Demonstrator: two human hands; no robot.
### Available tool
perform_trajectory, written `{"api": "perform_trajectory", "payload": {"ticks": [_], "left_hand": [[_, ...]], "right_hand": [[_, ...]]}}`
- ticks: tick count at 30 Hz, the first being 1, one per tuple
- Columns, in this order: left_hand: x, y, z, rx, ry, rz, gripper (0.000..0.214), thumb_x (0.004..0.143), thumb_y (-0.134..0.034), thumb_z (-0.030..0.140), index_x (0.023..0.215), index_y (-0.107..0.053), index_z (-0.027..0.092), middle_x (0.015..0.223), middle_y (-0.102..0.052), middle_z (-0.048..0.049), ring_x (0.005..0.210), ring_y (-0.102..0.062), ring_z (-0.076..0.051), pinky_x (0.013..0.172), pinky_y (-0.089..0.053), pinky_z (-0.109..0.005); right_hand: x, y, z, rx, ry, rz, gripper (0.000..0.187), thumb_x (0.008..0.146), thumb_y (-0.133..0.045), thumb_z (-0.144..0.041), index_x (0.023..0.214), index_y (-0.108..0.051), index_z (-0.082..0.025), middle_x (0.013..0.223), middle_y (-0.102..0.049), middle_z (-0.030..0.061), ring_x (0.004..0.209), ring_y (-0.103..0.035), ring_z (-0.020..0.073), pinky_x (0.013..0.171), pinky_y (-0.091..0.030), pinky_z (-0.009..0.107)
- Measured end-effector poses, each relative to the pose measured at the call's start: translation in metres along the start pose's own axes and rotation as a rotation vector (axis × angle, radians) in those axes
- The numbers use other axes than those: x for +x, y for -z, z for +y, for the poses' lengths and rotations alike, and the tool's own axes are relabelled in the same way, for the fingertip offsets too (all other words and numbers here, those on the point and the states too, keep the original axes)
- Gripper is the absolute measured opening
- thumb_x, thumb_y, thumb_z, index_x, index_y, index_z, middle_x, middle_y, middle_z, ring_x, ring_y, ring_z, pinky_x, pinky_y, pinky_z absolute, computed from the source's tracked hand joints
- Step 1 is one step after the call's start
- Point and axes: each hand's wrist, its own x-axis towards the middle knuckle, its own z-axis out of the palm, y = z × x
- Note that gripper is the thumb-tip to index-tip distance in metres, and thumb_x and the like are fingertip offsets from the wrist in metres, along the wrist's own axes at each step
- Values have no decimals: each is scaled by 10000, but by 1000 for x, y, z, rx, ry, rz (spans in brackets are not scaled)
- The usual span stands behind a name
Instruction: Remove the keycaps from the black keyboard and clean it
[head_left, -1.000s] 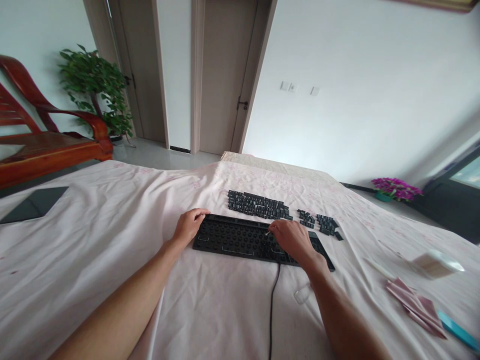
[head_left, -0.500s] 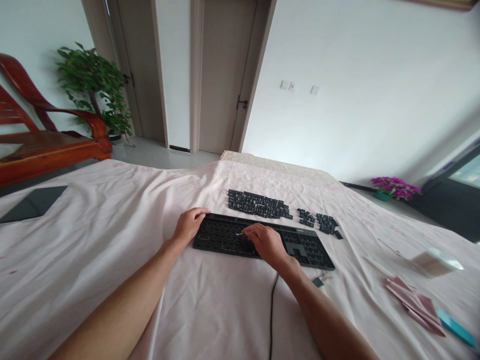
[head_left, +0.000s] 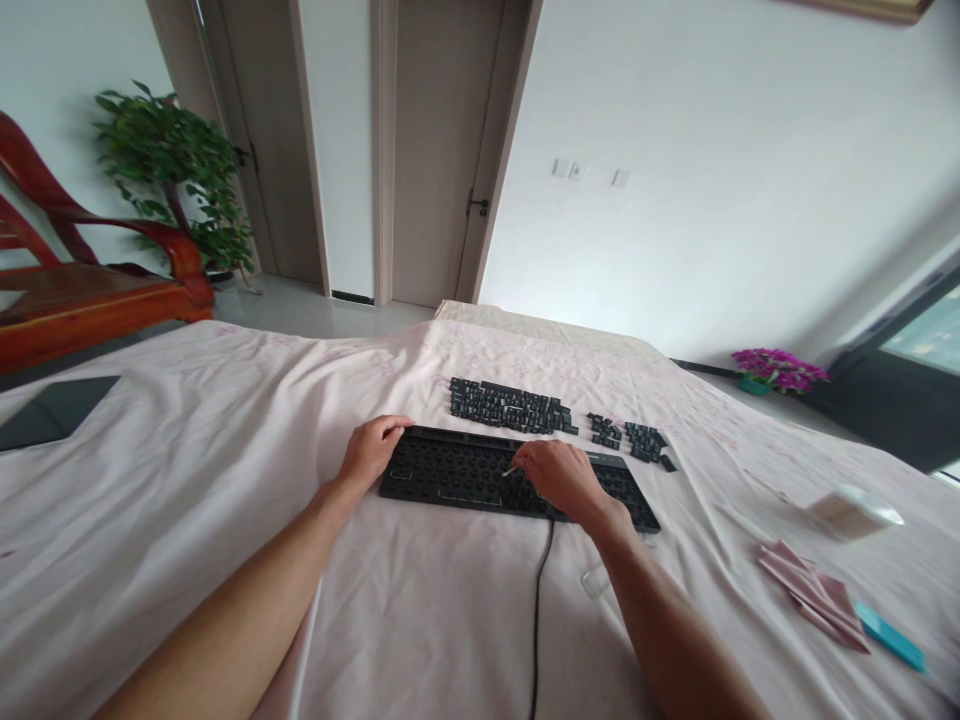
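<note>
A black keyboard (head_left: 442, 470) with its keycaps off lies on the pink-white cloth. My left hand (head_left: 373, 448) grips its upper left corner, thumb and fingers closed on the edge. Between the pinched fingers of my right hand (head_left: 561, 472) is a thin cotton swab (head_left: 511, 471), its tip down among the bare key posts right of the keyboard's middle. That hand hides part of the keyboard's right half. Beyond the keyboard, the loose black keycaps lie in groups: a large block (head_left: 510, 408), a small cluster (head_left: 604, 430) and a number-pad group (head_left: 646, 443).
A black cable (head_left: 541, 610) runs from the keyboard toward me. A small clear object (head_left: 596, 580) lies beside my right forearm. Farther right are a clear box (head_left: 855, 512), a folded pink cloth (head_left: 810, 592) and a blue object (head_left: 891, 637). A dark flat panel (head_left: 56, 410) lies far left.
My right hand has moved right along the keyboard with the cotton swab. My left hand keeps its hold on the corner. The whole view has shifted slightly.
</note>
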Motion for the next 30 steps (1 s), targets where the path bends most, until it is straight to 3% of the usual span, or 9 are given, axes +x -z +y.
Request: {"api": "perform_trajectory", "payload": {"ticks": [12, 19, 24, 30], "left_hand": [[1, -1, -2, 5, 7, -4, 288, 823, -466, 242, 979, -707, 263, 1052, -714, 31, 1010, -638, -162, 932, -465, -264], [0, 0, 1, 13, 1, -5, 286, 824, -467, 250, 977, -708, 259, 1052, -715, 29, 1001, -643, -161, 919, -470, -255], [1, 0, -2, 13, -8, -10, 288, 824, -468, 253, 985, -706, 260, 1055, -714, 29, 1007, -640, -159, 927, -466, -254], [2, -1, -5, 17, -12, -7, 290, 822, -469, 256, 989, -706, 267, 1057, -712, 29, 1013, -638, -161, 926, -469, -259]], "right_hand": [[1, -6, -1, 2, -56, 58, 273, 892, -459, -317, 938, -726, -278, 916, -722, 59, 890, -647, 228, 690, -379, 273], [0, 4, 13, -65, -103, 20, 269, 839, -482, -268, 896, -745, -266, 878, -724, 84, 866, -656, 253, 668, -390, 289], [-3, 13, 21, -181, -163, -30, 268, 794, -488, -180, 858, -747, -189, 870, -717, 137, 835, -668, 271, 659, -408, 297], [-5, 12, 20, -216, -148, -43, 280, 831, -462, -190, 858, -740, -176, 874, -711, 155, 833, -671, 287, 669, -421, 317]]}}
